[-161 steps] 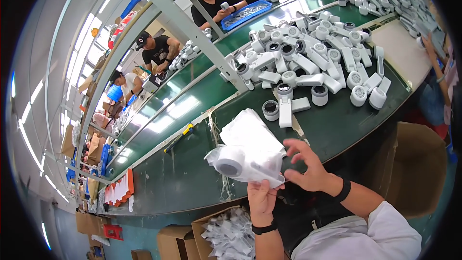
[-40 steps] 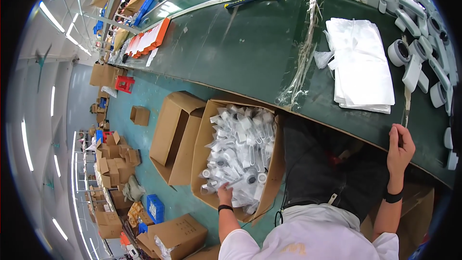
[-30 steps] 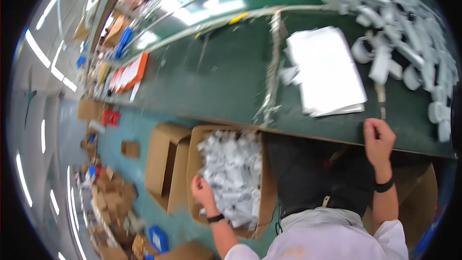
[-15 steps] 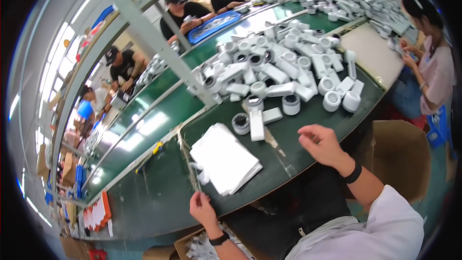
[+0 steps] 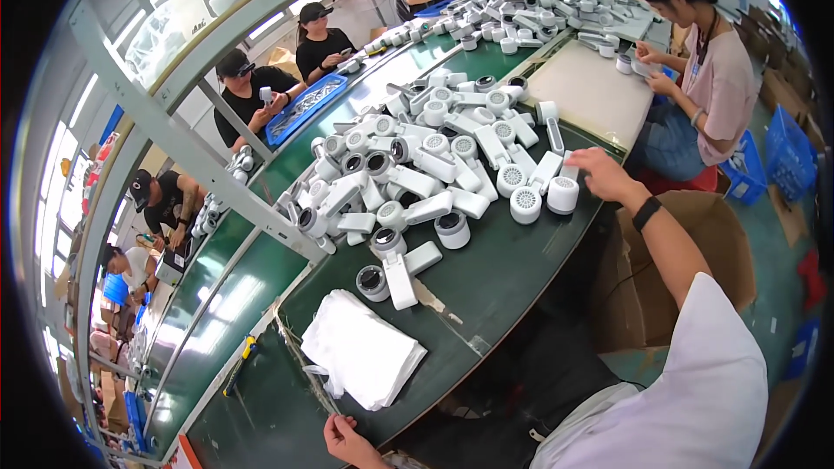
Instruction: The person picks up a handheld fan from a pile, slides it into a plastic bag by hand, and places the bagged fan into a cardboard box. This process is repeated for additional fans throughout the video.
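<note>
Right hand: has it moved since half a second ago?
Yes: the right hand has moved forward, away from the white stack, to the pile of white devices.

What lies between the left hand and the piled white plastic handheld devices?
A flat stack of white plastic bags on the green tabletop, in the head view.

A yellow-and-dark tool (image 5: 248, 349) lies beyond and left of the left fingers (image 5: 337, 428); rightward below the right fingers (image 5: 586, 159), a cardboard box (image 5: 731, 243).
</note>
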Demonstrator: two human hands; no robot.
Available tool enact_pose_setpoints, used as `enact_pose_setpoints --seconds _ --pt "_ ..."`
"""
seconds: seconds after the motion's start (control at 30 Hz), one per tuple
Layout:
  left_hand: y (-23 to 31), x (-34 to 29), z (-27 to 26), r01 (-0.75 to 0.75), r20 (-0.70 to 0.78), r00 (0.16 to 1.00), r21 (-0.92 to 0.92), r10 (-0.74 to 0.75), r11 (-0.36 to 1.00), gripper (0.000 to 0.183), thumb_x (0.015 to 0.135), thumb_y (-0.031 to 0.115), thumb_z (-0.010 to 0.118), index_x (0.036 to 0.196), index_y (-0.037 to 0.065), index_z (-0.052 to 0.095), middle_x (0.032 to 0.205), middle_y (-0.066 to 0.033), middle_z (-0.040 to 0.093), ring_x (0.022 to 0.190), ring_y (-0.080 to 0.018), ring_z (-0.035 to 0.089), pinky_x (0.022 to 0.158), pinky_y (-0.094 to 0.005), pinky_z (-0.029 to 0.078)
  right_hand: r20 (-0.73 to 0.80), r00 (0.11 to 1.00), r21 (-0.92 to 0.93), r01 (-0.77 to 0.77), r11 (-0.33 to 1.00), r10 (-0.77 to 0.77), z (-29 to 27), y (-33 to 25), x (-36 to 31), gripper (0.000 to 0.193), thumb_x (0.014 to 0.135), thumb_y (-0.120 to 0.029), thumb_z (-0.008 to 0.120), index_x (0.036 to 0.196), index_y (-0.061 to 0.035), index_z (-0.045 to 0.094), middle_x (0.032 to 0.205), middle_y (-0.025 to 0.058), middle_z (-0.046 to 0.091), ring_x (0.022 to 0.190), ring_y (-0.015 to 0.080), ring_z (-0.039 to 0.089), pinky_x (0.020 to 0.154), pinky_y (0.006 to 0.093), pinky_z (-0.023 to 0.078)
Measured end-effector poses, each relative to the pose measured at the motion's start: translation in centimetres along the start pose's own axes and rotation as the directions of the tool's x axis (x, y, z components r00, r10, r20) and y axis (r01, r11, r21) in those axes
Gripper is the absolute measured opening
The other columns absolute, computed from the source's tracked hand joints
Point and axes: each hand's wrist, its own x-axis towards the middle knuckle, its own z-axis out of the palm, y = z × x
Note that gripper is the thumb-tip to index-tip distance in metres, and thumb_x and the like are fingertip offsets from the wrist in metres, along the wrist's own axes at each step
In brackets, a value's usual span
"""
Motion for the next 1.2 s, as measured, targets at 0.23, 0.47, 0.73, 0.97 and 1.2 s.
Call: enact_pose_setpoints --seconds 0.23,0.47,0.73,0.97,1.2 --pt "0.4 -0.5 -0.2 -0.003 -0.008 1.0 0.002 0.003 1.0 0.018 0.095 0.012 0.056 0.102 -0.004 0.063 0.084 -0.006 0.063 0.071 -0.0116 0.058 0.065 -0.0233 0.048 0.306 0.939 -0.11 -0.127 0.986 0.155 -0.9 -2.3 1.0 0.058 0.066 0.004 0.064 0.12 -0.0182 0.062 0.123 0.0092 0.051 0.114 0.0326 0.048 0.095 0.0423 0.042" --pt "0.3 -0.7 -0.1 -0.045 0.007 0.999 0.036 0.045 0.998 0.019 0.094 0.011 0.056 0.103 -0.005 0.062 0.084 -0.0058 0.062 0.071 -0.0111 0.057 0.065 -0.0235 0.047 0.137 0.985 -0.078 0.116 0.99 -0.105 -1.1 -1.7 -0.7 0.056 0.065 0.003 0.068 0.117 -0.0139 0.055 0.12 0.0105 0.051 0.116 0.0343 0.047 0.097 0.0447 0.04" --pt "1.0 -1.1 0.6 -0.018 0.012 1.0 0.029 0.018 0.999 0.019 0.095 0.011 0.056 0.104 -0.005 0.062 0.083 -0.0056 0.062 0.071 -0.0115 0.057 0.065 -0.0239 0.048 -0.058 0.998 0.237 0.04 0.971 -0.027 -1.6 -1.8 -2.8 0.054 0.072 0.003 0.071 0.121 -0.0094 0.05 0.118 0.0118 0.053 0.114 0.0328 0.05 0.097 0.0412 0.043" --pt "1.3 -0.5 -0.8 0.013 -0.013 1.0 0.042 -0.013 0.999 0.019 0.093 0.01 0.058 0.102 -0.006 0.063 0.081 -0.0074 0.064 0.071 -0.012 0.059 0.064 -0.0244 0.049 0.133 0.977 0.912 -0.186 0.367 0.165 -1.9 -12.6 -4.0 0.049 0.084 -0.007 0.061 0.13 -0.0032 0.045 0.112 0.0069 0.056 0.097 0.0182 0.057 0.085 0.0338 0.048" --pt "7.2 -1.1 2.7 -0.092 0.117 0.988 -0.112 0.105 0.989 0.014 0.089 0.007 0.064 0.101 0.0 0.066 0.089 -0.0035 0.066 0.074 -0.009 0.058 0.067 -0.0231 0.047 0.417 0.9 0.907 -0.421 -0.009 -0.128 4.5 -24.2 -4.6 0.051 0.078 -0.007 0.066 0.126 -0.0055 0.047 0.089 0.0049 0.058 0.066 0.0117 0.056 0.057 0.0259 0.045"
